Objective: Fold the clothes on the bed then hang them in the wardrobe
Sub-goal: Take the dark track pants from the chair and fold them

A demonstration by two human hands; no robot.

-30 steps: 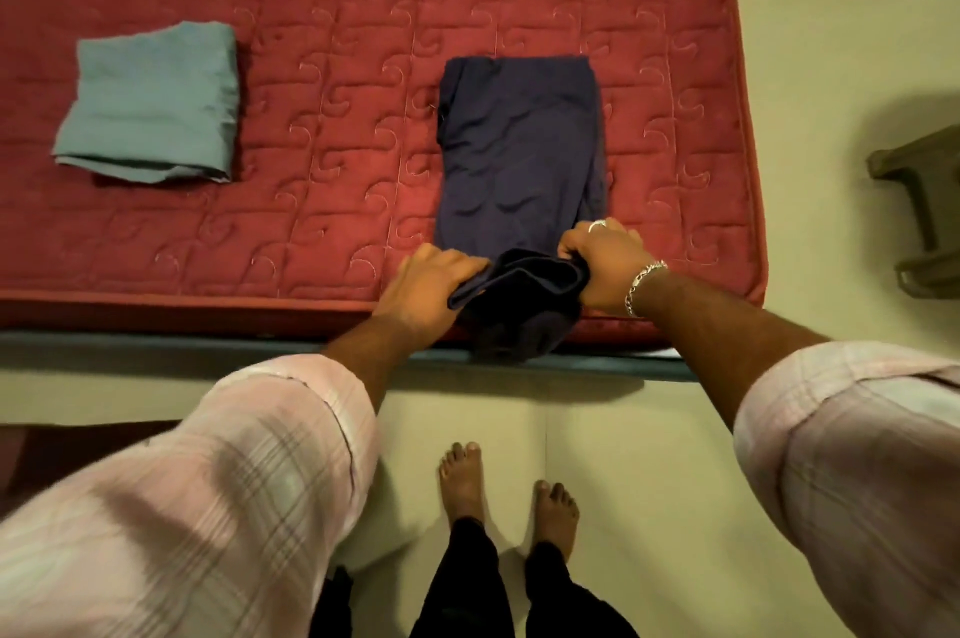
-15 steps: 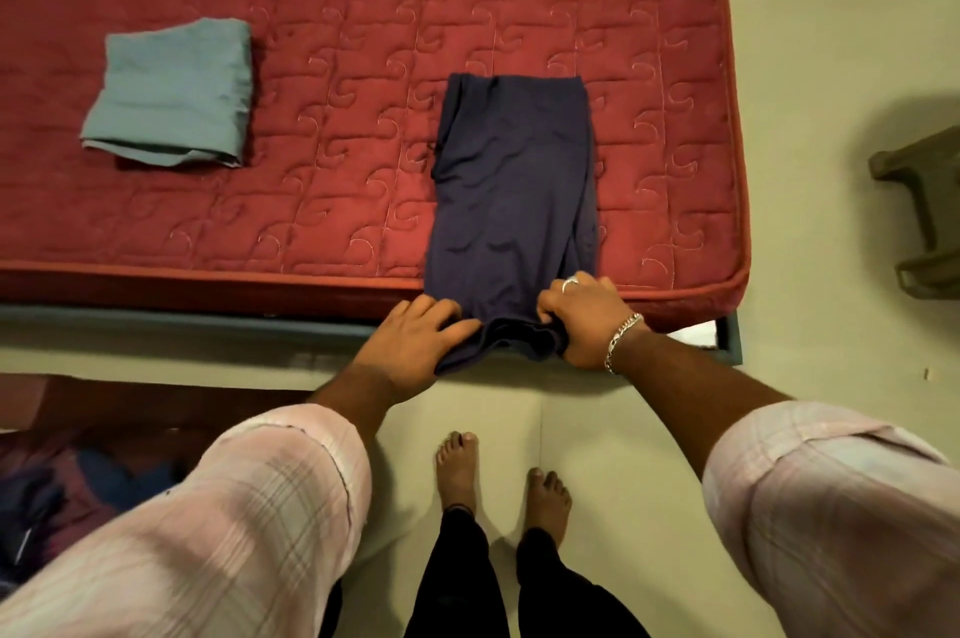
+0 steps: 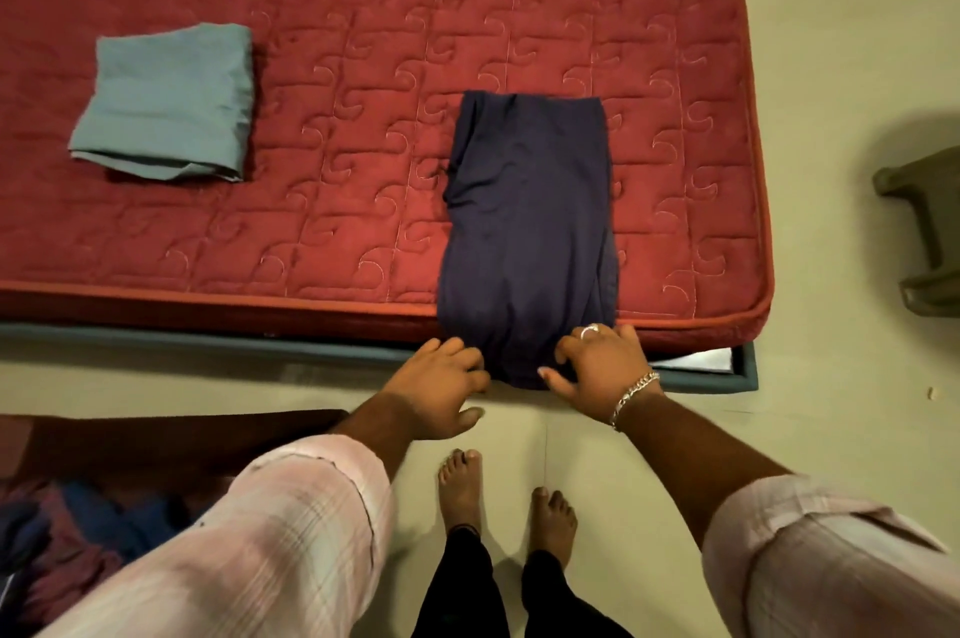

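Navy garment [image 3: 527,232] lay folded into a long, narrow strip on the red quilted mattress [image 3: 363,65], toward the mattress's right end. Its long axis ran from the far side of the bed straight toward the person, roughly square to the near edge. The far end lay flat and squared off on the quilting; the near end drooped over the mattress edge and hung down in front of the teal bed frame [image 3: 208,341], where the cloth bunched into a rounded lump.

Both hands were at that hanging end. The left hand [image 3: 441,388] touched the garment's left side with its fingers bent against the cloth and its thumb apart below; whether it actually pinched the fabric could not be told. The right hand [image 3: 597,367] sat at the right side, fingers spread and curved over the cloth, thumb reaching in under the lump; a true grip could not be confirmed there either. It wore a ring, and a silver bracelet [image 3: 635,395] circled the wrist.

A folded pale blue-green garment [image 3: 166,104] lay well apart to the left on the mattress. Pink plaid sleeves [image 3: 280,533] were rolled back on both forearms. Bare feet [image 3: 460,486] stood on the pale floor [image 3: 649,429] just before the bed. A heap of dark clothes [image 3: 67,549] sat at lower left, and an olive plastic stool [image 3: 930,232] showed partly at the right edge.
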